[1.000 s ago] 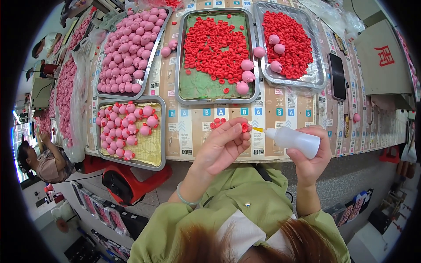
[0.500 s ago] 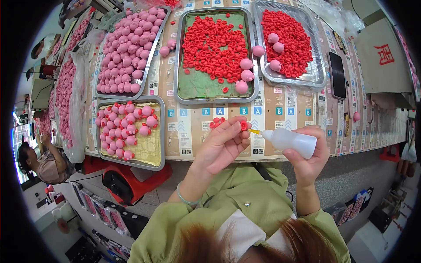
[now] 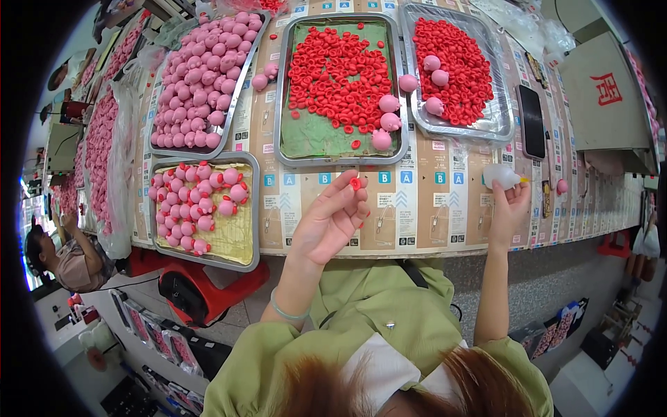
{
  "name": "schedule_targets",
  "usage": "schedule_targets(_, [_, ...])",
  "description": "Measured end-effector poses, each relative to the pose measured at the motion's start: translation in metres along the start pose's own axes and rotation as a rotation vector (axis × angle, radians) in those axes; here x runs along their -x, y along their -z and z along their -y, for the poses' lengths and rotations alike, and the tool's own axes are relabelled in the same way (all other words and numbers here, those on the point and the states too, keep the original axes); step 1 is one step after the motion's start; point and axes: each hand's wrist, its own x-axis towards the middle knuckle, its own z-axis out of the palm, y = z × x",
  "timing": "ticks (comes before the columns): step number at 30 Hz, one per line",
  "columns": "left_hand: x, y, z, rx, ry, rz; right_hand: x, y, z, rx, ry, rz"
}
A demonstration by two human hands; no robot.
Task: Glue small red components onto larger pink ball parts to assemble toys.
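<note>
One red ring in pinched fingers of left hand, over bench. Well to right: bottle, long axis crosswise, nozzle away from ring; right hand nearer, fingers against bottle, grip unclear.

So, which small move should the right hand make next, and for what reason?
Perhaps the right hand should leave the white bottle on the table and free its fingers: the bottle is sideways near the phone, its yellow tip pointing right, while the left hand pinches a red ring.
</note>
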Motion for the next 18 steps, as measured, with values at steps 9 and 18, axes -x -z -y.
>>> schedule_targets(9, [0.002, 0.007, -0.008, -0.022, -0.058, -0.027, 0.039, -0.053, 0.032, 0.347, 0.428, 0.309])
schedule_targets(18, [0.005, 0.004, -0.001, -0.213, -0.159, -0.048, 0.03, -0.152, 0.025, 0.815, 0.596, 0.398])
